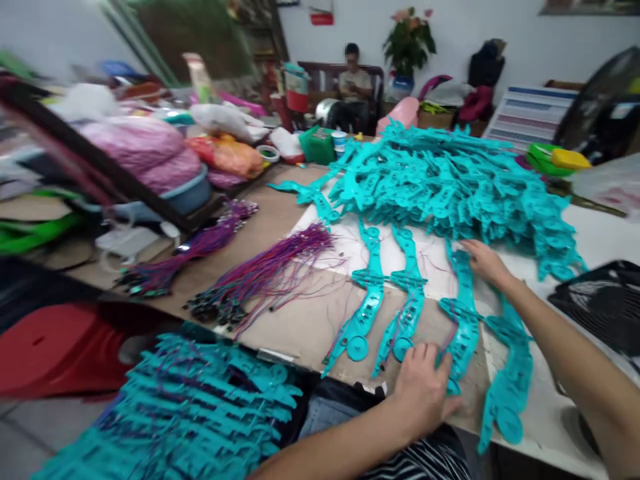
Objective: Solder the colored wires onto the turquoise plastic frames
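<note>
Several long teal plastic parts lie in a row on the table in front of me. My left hand (425, 385) is at the near end of the third teal plastic part (464, 327), its thumb and curled fingers around that tip. At the far end of the same part is my right hand (486, 263), fingertips pinched together; whether a wire is between them is too small to tell. Thin red and blue wires run along the two teal parts (367, 310) to the left. Another teal part (513, 373) lies under my right forearm.
A big heap of teal parts (440, 180) covers the table's back. Bundles of purple-red wires (260, 273) lie left of the row. More wired teal parts (200, 407) are stacked at lower left by a red stool (55, 347). A black fan (600, 313) stands right; a person (355, 83) sits behind.
</note>
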A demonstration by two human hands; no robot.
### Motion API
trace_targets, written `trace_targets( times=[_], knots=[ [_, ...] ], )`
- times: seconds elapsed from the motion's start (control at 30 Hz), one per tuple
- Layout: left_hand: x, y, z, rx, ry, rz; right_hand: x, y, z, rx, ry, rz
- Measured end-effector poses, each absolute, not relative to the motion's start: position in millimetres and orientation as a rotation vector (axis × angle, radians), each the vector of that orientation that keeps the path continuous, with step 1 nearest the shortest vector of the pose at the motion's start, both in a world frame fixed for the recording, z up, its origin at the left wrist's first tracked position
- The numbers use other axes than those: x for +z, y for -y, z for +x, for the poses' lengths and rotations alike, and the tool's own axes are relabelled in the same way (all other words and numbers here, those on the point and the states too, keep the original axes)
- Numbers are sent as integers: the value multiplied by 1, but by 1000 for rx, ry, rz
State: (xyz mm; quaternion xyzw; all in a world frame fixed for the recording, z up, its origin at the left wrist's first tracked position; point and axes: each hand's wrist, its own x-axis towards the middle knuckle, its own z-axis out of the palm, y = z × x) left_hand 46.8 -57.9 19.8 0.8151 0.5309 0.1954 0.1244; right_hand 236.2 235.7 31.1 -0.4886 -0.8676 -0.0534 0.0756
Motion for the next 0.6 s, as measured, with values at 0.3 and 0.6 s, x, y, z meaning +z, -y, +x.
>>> trace_targets(
  times=[0.3, 0.6],
  knots=[
    [60, -34, -172, 1151, -2146, 1838, 47, -224, 244, -208, 2181, -1421],
    [69, -195, -307, 997, -2255, 1142, 53, -222, 76, 11, 2486, -779]
  ],
)
